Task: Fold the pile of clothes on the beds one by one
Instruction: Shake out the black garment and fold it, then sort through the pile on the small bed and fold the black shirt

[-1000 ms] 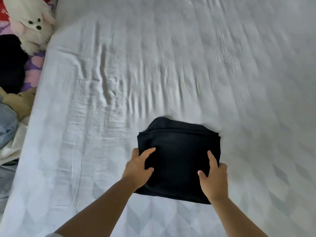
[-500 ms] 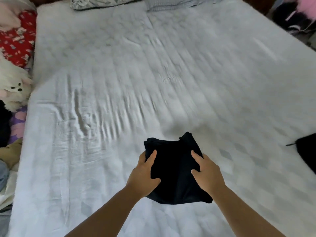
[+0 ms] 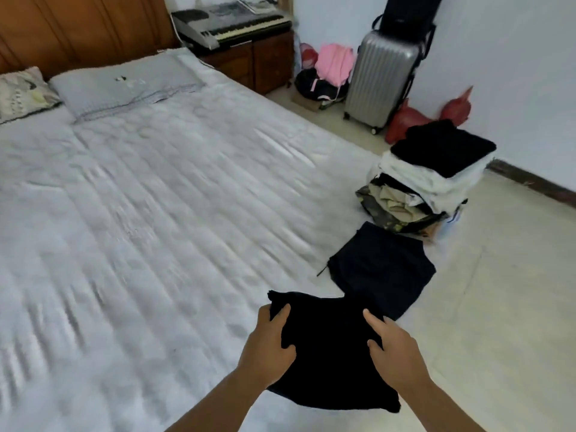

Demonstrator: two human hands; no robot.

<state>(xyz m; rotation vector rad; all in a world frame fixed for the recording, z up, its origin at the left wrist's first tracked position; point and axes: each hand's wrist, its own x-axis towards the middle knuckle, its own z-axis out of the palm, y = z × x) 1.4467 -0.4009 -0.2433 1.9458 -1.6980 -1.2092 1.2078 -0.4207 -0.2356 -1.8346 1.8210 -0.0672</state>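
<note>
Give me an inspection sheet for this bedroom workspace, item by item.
Surface: bed with a wrinkled pale sheet; two pillows at its head.
Job's things: folded black garment held up; another dark folded garment at the bed's edge; stack of folded clothes beyond it.
Clutter: nothing seen on the sheet.
Hands: left hand and right hand both grip the black garment.
Cables: nothing seen.
Surroundings: suitcase, keyboard on a wooden cabinet, bags on the floor.
</note>
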